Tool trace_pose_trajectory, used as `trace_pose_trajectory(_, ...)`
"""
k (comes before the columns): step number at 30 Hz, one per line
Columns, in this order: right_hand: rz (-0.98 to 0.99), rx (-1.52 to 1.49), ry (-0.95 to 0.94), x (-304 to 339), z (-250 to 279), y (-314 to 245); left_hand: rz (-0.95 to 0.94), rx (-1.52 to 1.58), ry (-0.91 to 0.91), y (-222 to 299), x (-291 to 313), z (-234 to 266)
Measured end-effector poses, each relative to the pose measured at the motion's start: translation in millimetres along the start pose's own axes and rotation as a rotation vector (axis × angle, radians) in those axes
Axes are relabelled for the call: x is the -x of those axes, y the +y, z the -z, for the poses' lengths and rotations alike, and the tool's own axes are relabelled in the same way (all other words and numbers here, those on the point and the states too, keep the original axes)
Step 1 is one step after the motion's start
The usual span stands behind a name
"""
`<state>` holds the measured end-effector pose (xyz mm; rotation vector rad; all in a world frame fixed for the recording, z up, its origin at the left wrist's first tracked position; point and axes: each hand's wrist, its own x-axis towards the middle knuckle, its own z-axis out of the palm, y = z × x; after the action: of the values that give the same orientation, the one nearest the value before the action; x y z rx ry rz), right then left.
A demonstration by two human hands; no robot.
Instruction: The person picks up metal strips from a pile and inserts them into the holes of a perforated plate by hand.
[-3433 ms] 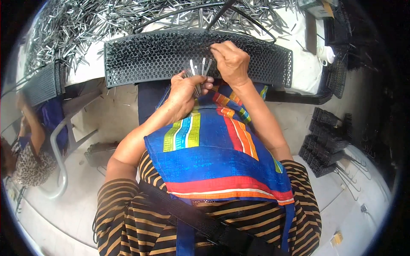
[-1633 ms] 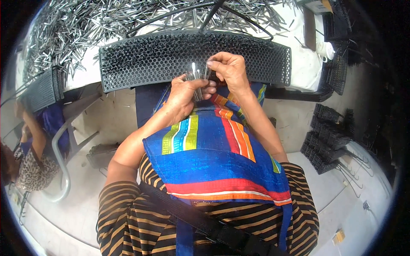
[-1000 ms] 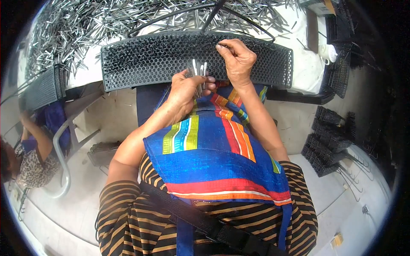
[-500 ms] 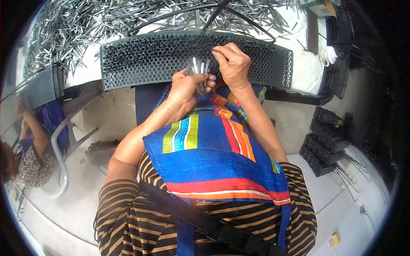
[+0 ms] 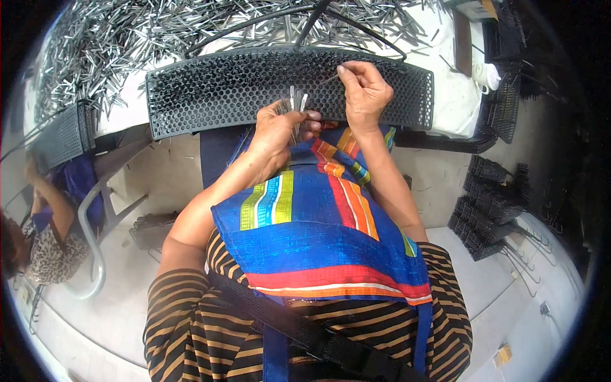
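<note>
A black perforated rack (image 5: 210, 95), full of round holes, stretches across in front of me above my lap. My left hand (image 5: 275, 135) is closed around a bunch of thin silvery metal strips (image 5: 294, 102) that stick up past the fingers at the rack's near edge. Over the right half of the rack, my right hand (image 5: 367, 99) pinches one thin dark strip (image 5: 329, 80) between thumb and forefinger, its free end pointing left toward the holes. Dark pieces seem to fill many of the holes along the far side; single ones are hard to make out.
Loose metal strips (image 5: 146, 44) lie heaped on the white table beyond the rack. Black bars (image 5: 312, 25) rise behind it. A white cup (image 5: 489, 77) stands at the right. Stacked black racks with hooks (image 5: 484, 216) sit lower right. Another person (image 5: 54, 216) works at far left.
My right hand has shifted right along the rack, and a thin strip now shows in its pinch. My left hand stays nearly in place with its bunch.
</note>
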<state>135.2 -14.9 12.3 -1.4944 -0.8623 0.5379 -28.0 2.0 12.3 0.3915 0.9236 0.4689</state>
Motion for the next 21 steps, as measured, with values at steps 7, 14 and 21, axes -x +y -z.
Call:
trace_pose_trajectory(7, 0.548, 0.524, -0.102, -4, -5, 12, -0.042, 0.067, -0.022, -1, -3, -2)
trace_pose_trajectory(14, 0.59, 0.652, -0.191, 3, 0, 9, -0.036, 0.128, -0.037, -3, -6, 0)
trace_pose_trajectory(21, 0.336, 0.508, -0.226, 24, 8, 1, -0.046, 0.134, -0.061, -2, -3, -4)
